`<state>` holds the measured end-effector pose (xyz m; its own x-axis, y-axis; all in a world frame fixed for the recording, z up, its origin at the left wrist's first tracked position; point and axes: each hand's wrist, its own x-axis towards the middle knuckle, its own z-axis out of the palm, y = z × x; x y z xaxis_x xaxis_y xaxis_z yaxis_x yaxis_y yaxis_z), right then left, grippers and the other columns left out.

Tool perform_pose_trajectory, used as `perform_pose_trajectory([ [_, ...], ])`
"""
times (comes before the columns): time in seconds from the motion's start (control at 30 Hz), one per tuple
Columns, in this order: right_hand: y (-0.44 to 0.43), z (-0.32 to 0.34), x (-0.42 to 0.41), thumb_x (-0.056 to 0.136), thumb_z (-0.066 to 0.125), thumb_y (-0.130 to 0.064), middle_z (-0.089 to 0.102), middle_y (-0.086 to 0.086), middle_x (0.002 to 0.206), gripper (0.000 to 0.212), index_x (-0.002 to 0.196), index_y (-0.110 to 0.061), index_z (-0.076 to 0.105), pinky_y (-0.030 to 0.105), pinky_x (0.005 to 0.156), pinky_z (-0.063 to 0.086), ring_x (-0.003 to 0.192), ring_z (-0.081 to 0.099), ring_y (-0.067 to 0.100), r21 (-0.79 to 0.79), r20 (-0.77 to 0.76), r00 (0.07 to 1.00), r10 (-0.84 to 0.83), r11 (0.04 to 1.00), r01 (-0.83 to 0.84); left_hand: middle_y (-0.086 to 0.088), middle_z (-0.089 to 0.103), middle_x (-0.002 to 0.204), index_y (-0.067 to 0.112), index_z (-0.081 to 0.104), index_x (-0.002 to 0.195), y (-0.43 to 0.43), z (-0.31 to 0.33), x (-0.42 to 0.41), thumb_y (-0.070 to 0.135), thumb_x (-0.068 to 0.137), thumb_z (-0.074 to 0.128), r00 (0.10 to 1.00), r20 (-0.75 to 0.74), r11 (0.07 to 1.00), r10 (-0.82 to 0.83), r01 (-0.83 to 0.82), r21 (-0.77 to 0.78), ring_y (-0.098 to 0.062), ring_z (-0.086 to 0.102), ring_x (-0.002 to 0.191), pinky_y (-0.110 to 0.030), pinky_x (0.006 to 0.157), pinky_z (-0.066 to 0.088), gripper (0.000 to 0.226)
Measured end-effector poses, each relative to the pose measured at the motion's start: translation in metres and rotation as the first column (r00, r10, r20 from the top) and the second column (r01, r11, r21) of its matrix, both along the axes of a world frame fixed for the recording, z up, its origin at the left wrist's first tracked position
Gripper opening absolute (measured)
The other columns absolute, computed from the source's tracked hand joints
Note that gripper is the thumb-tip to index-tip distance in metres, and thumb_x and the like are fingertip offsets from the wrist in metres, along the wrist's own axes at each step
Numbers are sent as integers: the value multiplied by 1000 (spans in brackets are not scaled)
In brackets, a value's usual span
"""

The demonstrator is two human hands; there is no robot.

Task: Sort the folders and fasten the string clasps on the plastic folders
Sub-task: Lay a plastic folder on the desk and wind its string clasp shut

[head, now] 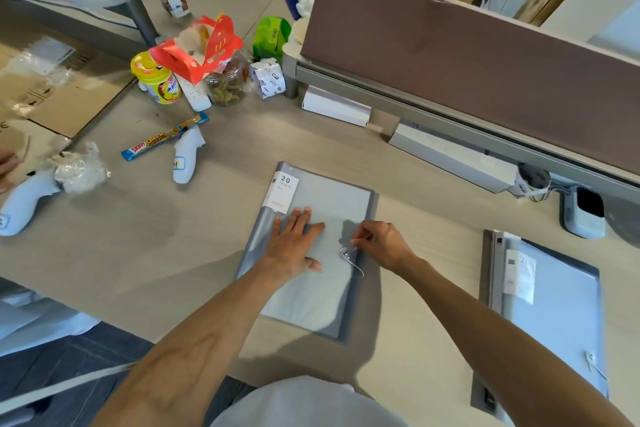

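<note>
Right hand [377,244]: fingertips pinched on the thin white string [353,262] at the round clasp, right edge of the grey translucent plastic folder [311,295]. Left hand [294,243]: flat, fingers spread, pressing the cover. Folder lies centred on the pale wooden desk [138,253]. Second grey plastic folder [554,315]: well apart, right.

The left hand [294,243] lies flat, palm down, fingers spread forward, while the right hand [379,244] is curled with thumb and fingertips pinched together, both forearms reaching forward.
</note>
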<state>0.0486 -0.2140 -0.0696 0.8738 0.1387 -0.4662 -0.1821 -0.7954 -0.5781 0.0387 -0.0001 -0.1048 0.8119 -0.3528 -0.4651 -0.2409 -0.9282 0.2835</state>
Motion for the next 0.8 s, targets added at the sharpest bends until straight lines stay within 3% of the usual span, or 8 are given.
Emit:
perform_pose_trajectory([
  [0.13, -2, 4, -1, 80, 68, -16, 67, -2, 81, 3, 83, -16, 68, 25, 73, 47, 80, 61, 16, -96, -67, 981, 184, 977, -190, -6, -6, 163, 31, 17, 149, 0, 1, 0, 50, 79, 68, 1000, 10, 1000, -3, 3, -7, -26, -10, 149, -54, 118, -2, 89],
  [0.27, -7, 4, -12, 78, 60, -18, 73, 4, 92, 14, 87, -17, 71, 33, 77, 51, 88, 65, 25, -232, -114, 925, 363, 895, -380, -6, -6, 162, 31, 16, 149, 1, 1, 0, 50, 79, 67, 1000, 10, 1000, -6, 6, -5, -26, -10, 149, -54, 118, -2, 89],
  [0.43, -9, 3, -24, 76, 51, -16, 74, 4, 87, 24, 82, -19, 74, 31, 68, 47, 82, 64, 28, -270, -18, 947, 320, 911, -312, -7, -8, 162, 30, 15, 149, 1, 0, 0, 50, 81, 65, 1000, 1, 1000, -18, 18, 7, -27, -11, 149, -55, 117, -2, 88],
  [0.67, 9, -2, -31, 79, 63, -16, 74, 4, 91, 17, 87, -17, 77, 23, 74, 48, 85, 64, 18, -130, -121, 981, 155, 977, -170, -6, -8, 162, 30, 14, 150, 0, -1, 0, 51, 81, 65, 1000, -2, 1000, -14, 14, 20, -27, -11, 149, -55, 118, -1, 88],
  [0.8, 28, -6, -35, 77, 65, -14, 68, 3, 78, 14, 86, -10, 76, 14, 62, 44, 76, 60, 12, -47, -160, 986, 46, 997, -55, -7, -9, 162, 30, 14, 150, -1, -1, 1, 51, 81, 64, 1000, -5, 1000, -10, 11, 17, -26, -12, 149, -55, 118, -2, 88],
])
